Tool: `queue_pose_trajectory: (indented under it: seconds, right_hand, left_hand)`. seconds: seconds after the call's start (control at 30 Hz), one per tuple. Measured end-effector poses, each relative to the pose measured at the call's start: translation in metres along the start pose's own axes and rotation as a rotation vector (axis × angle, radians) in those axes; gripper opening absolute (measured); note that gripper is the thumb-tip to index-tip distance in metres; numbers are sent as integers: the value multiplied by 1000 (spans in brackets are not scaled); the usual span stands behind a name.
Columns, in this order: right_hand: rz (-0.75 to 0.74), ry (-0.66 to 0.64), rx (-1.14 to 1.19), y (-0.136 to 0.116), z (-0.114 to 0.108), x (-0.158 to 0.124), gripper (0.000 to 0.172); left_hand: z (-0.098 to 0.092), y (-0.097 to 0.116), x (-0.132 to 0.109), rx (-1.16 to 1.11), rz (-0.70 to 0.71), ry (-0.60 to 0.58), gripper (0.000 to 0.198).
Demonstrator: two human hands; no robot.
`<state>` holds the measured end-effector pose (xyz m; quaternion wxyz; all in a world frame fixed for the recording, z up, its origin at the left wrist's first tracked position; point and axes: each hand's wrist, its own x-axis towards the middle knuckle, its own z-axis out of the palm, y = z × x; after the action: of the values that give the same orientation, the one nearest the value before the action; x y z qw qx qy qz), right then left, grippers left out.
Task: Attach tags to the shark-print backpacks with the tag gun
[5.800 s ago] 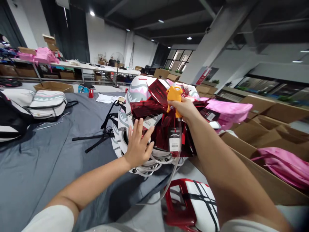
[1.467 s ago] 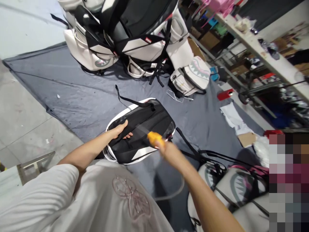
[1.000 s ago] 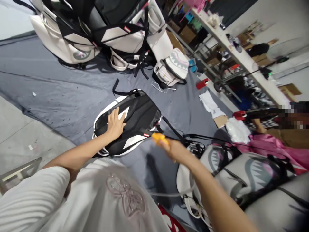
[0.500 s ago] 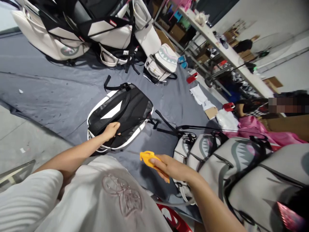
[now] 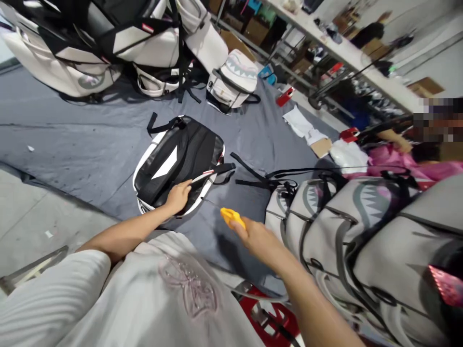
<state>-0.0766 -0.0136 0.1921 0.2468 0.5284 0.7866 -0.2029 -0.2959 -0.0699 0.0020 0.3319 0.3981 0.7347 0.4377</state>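
A black backpack with white edging (image 5: 164,178) lies back side up on a grey cloth. My left hand (image 5: 179,196) is closed on one of its shoulder straps (image 5: 211,172), which angles out over the side of the bag. To the right, my right hand (image 5: 253,236) grips an orange air blow gun (image 5: 231,218). A long thin nozzle runs from the gun toward the backpack's near edge; its tip seems close to the bag, though I cannot tell whether they touch.
Pale backpacks with shark-mouth prints (image 5: 369,202) stand in a row at right. More bags (image 5: 152,48) crowd the far left, with a small pale bag (image 5: 231,79) beside them. A red stool (image 5: 265,313) is below. Another person's hand (image 5: 400,142) shows near pink bags (image 5: 388,159).
My left hand has moved right and up, and a shoulder strap now extends from it. My right hand has brought the air blow gun slightly up and right. The camera view has shifted.
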Motion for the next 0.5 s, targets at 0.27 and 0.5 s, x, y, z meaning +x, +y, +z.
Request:
queue_pose_trajectory:
  seconds: [0.27,0.5]
  right_hand:
    - [115,7,22,-45,89,-7,42]
    - [228,56,-62,-74,139,0,39]
  left_hand:
    - [-20,-6,17,-576,-478,-132,17]
    - [-103,-9,22,-654,-300,166,25]
